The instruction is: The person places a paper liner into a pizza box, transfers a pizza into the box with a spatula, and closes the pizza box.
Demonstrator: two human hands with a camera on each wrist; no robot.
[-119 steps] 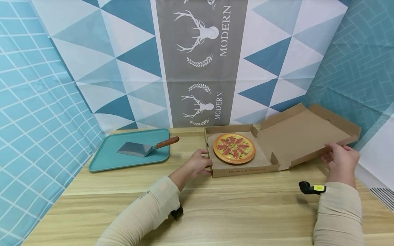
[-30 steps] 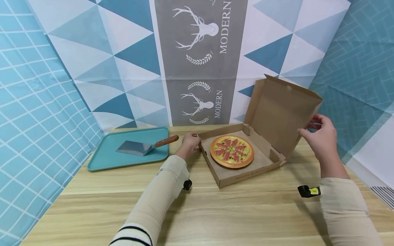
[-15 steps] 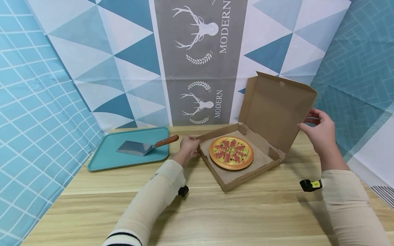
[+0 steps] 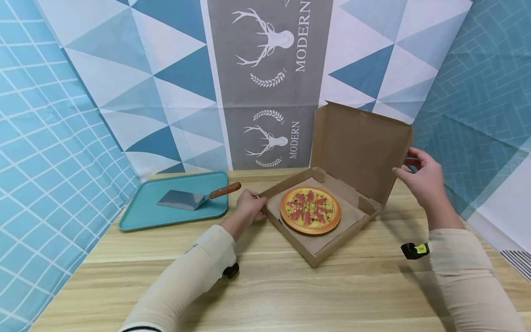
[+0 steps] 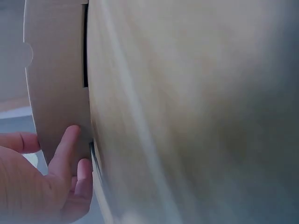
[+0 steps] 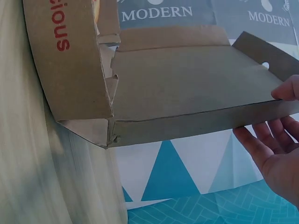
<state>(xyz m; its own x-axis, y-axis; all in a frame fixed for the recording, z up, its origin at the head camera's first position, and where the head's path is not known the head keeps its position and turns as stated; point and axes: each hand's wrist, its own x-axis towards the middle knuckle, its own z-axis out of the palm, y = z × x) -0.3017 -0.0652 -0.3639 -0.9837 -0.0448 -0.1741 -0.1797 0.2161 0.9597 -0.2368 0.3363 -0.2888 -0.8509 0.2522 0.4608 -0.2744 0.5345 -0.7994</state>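
Note:
An open cardboard pizza box (image 4: 336,246) sits turned cornerwise on the table, with a round pizza (image 4: 310,210) on its liner. Its lid (image 4: 361,143) stands raised at the back right. At the box's left corner, my left hand (image 4: 249,205) grips the side wall. The left wrist view shows the thumb at one face of that wall (image 5: 56,84) and fingers against the other. My right hand (image 4: 423,177) pinches the lid's right side flap (image 6: 201,123), thumb on top and fingers beneath in the right wrist view.
On the left lies a teal tray (image 4: 137,216) bearing a metal pizza server (image 4: 182,199); its wooden handle juts over the tray's right rim. A patterned backdrop (image 4: 269,92) rises right behind the table (image 4: 265,295). Blue tiled sheets (image 4: 37,138) flank it.
Since four seconds ago my right hand has raised the lid from low at the right to upright. The box has turned counterclockwise, its front corner swinging nearer and rightward; the pizza turned along.

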